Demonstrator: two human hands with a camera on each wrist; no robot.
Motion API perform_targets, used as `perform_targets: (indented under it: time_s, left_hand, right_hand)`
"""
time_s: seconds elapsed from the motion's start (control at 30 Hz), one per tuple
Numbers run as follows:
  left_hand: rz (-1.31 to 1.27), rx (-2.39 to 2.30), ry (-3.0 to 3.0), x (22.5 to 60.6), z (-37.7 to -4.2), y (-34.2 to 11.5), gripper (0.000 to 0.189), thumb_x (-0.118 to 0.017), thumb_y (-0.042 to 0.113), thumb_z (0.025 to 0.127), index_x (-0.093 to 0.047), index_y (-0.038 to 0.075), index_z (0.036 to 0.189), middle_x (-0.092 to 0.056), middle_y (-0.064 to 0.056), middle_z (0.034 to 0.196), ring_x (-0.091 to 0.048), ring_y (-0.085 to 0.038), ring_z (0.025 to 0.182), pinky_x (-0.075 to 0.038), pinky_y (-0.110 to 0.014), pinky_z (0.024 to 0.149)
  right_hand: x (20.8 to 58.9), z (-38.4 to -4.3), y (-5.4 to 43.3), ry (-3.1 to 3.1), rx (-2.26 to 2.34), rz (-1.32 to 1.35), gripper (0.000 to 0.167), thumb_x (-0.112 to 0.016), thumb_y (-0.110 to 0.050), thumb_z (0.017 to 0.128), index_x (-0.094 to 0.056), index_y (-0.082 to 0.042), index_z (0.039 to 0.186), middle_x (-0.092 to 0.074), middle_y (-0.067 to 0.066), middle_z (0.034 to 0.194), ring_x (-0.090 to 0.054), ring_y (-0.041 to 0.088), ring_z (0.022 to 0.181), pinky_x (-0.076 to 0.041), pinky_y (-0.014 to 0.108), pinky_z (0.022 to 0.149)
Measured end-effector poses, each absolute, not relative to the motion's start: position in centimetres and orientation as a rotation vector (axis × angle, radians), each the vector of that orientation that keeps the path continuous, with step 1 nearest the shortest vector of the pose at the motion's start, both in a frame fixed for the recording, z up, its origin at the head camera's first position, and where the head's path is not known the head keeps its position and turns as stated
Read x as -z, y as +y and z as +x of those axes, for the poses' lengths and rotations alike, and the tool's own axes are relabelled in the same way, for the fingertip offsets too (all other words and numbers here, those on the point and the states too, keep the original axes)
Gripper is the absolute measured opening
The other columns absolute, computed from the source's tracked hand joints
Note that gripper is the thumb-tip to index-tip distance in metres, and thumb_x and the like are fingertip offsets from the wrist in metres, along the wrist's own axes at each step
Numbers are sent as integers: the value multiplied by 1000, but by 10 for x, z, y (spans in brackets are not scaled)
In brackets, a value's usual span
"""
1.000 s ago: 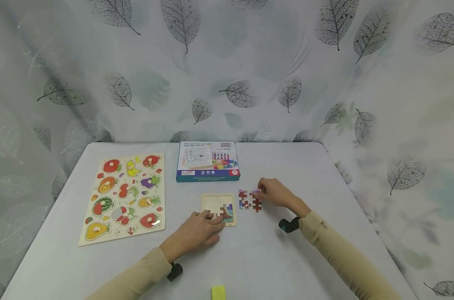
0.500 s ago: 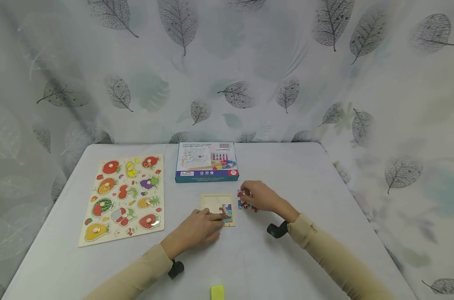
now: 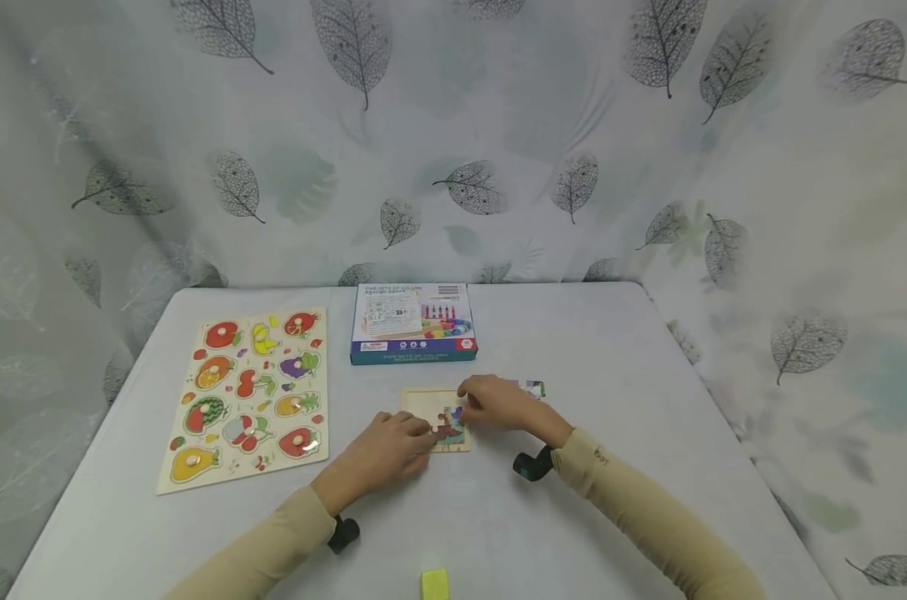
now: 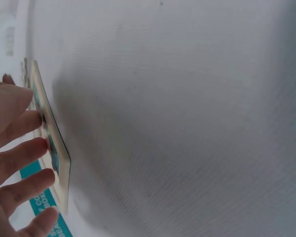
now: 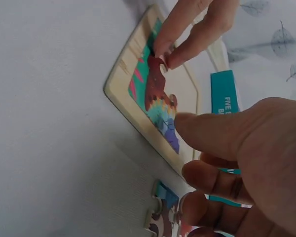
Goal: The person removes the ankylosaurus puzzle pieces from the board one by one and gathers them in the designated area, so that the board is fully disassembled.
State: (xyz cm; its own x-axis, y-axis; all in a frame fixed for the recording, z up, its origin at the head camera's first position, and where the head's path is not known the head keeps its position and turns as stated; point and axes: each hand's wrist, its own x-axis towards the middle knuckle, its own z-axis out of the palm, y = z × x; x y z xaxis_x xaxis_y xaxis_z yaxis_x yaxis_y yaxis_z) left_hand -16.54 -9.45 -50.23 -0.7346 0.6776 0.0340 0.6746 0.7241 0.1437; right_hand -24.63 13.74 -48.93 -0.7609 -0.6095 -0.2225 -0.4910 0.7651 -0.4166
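A small wooden puzzle tray (image 3: 416, 402) lies mid-table, with joined jigsaw pieces (image 3: 453, 427) showing brown, teal and purple along its lower right part. My left hand (image 3: 389, 450) rests at the tray's left side. In the right wrist view, left fingertips (image 5: 164, 49) touch the brown part of the picture. Over the tray's right edge is my right hand (image 3: 498, 402), its thumb (image 5: 192, 129) beside the purple part and its fingers loosely bent. No piece shows between them. Loose jigsaw pieces (image 5: 163, 217) lie under and beside the right hand, partly hidden; one piece (image 3: 534, 388) shows past its knuckles.
A boxed bead set (image 3: 414, 325) lies behind the tray. Off to the left is a large fruit puzzle board (image 3: 254, 392). A yellow block (image 3: 434, 585) sits at the front edge. A leaf-patterned curtain (image 3: 438, 150) hangs behind the white table.
My right hand has moved left from the loose pieces to the tray's right edge. The left hand has drawn back slightly, uncovering more of the joined pieces.
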Motion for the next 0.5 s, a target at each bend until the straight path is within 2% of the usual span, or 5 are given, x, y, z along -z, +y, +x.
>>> perform_targets:
  time_s: [0.23,0.5]
  left_hand:
    - [1122,-203,2889,504,-166,-96,35,-64,35,98,-68,24,131,-70,0,130,-66,-22,117,-54,-46,96]
    - [1157,-200,2930,505,-163,-96,32,-67,31,96,-71,21,126,-71,-2,128,-68,-22,114,-56,-46,92]
  right_hand:
    - [501,-246,133,2584,430,-861,41,-77,-35,87,-67,-7,116,-60,-2,88,-50,11,80,-44,25,70]
    - [505,-245,129,2560,498,-850,33,-79,-28,87,-63,-7,107,-59,0,85,-51,10,76,-44,22,66]
